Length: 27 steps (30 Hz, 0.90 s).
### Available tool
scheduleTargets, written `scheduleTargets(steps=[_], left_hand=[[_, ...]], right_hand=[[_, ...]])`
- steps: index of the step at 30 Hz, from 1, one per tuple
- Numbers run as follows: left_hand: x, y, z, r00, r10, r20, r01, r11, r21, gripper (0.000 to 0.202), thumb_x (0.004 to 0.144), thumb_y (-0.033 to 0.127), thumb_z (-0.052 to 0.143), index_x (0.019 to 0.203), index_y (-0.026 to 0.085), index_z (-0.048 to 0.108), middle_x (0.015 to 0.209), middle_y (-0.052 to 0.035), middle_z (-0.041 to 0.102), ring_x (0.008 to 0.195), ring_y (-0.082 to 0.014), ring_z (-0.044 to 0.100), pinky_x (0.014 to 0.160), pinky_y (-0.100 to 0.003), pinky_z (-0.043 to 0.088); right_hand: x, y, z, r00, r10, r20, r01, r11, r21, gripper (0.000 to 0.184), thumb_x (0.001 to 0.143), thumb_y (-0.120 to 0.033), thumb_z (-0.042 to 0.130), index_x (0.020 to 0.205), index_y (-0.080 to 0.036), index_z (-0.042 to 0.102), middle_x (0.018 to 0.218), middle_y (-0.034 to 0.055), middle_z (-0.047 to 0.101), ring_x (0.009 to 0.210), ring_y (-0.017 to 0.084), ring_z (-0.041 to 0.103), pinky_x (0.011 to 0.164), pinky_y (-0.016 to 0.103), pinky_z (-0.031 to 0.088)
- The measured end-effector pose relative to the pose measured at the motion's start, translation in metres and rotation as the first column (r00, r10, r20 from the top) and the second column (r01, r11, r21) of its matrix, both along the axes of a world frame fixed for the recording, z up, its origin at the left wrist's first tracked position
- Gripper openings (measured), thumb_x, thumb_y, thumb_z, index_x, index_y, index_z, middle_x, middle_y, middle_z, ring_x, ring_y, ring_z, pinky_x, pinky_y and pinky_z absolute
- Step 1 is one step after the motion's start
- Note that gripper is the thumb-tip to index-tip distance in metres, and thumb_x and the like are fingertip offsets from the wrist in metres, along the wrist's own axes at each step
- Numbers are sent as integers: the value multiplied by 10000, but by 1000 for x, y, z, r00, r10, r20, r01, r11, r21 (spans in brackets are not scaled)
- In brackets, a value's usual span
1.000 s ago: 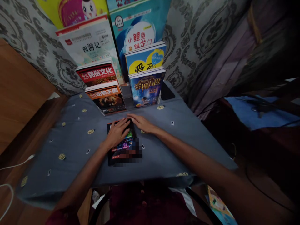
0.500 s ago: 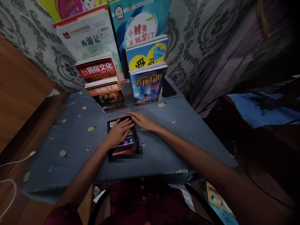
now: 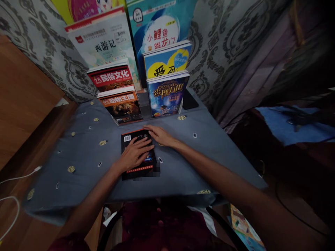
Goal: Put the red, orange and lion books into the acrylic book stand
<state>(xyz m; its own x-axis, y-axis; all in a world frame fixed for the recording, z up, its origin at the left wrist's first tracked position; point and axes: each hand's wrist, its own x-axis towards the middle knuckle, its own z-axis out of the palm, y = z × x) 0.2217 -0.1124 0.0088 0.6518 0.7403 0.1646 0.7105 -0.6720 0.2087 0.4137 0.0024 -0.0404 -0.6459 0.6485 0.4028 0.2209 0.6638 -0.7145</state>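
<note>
A black book (image 3: 138,169) with a barcode and a red strip lies closed on the cloth-covered table, its short lower edge towards me. My left hand (image 3: 135,152) rests flat across the cover with its fingers spread, hiding much of the colourful print. At the book's far right corner, my right hand (image 3: 160,135) touches the edge with outstretched fingers; its palm is over the tablecloth. Just beyond the book stand an orange-topped book with a lion (image 3: 125,106) and a blue book (image 3: 166,96), both upright. A pixelated patch covers the lower right corner of the black book.
Several more books, including a white one (image 3: 104,43) and a teal one (image 3: 159,26), stand in two rows behind. A dark flat object (image 3: 190,100) lies beside the right row. White cable (image 3: 19,177) runs at the left; blue cloth (image 3: 277,130) lies at the right.
My left hand has slid slightly towards me and to the right over the black book's cover, exposing more around the barcode. My right hand stays at the far corner.
</note>
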Motion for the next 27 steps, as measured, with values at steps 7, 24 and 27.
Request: scheduleTargets(steps=[7,24,27], left_hand=[[2,-15,4,999,-35,-17,34,999,-27,382,1007,258,455,1368,264,580,1470,-68,554,1438,-236,421,1182,-566,281],[10,-69,3,994,-111,-20,111,994,-6,405,1009,228,469,1404,283,541,1504,-55,517,1453,-227,397,1212,-548,242],[10,-70,1,995,-97,-6,97,995,4,407,1016,198,447,1399,298,542,1490,-40,534,1437,-213,422,1205,-541,259]], right_hand=[[0,-2,3,999,-20,28,20,1000,-4,461,962,-168,399,1406,-168,522,1396,114,621,1303,223,573,1112,469,445],[1,-8,0,994,-42,103,32,995,99,461,975,-234,432,1423,-158,509,1414,133,601,1305,256,559,1115,499,428],[-1,-16,3,984,-60,168,36,989,146,470,975,-247,453,1437,-172,495,1452,137,568,1365,266,507,1145,536,381]])
